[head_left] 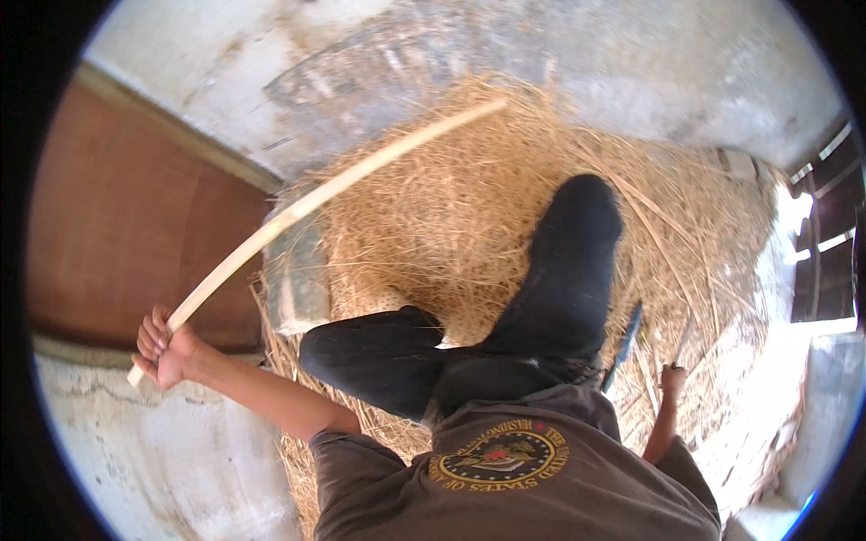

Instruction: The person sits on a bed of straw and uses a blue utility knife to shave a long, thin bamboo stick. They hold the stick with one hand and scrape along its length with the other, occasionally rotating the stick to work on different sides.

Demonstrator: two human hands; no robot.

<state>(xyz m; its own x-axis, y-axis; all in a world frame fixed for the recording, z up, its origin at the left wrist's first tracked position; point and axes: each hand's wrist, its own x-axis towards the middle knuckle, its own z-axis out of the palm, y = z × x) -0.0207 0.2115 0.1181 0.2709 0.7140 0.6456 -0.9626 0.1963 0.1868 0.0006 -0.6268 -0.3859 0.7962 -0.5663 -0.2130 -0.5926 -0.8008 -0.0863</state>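
My left hand (165, 350), raised at the far left, is closed round one end of a long, pale bamboo strip (298, 212). The strip slants up and away to the right, its far end over the straw near the back wall. Low on the right, my right hand (672, 379) is closed round what looks like a knife (686, 339), with a thin grey blade pointing away from me; its handle is hidden in the fist. Between that hand and my bent leg lies a long, narrow, dark blue tool (624, 347), its kind unclear.
Straw and shavings (433, 216) cover the floor around my legs. Several thin strips (663, 243) lie on the right. A stained wall (505, 45) stands ahead, a brown door panel (135, 207) at left, and a slatted opening (825, 234) at right. A block (302, 279) sits beside the door.
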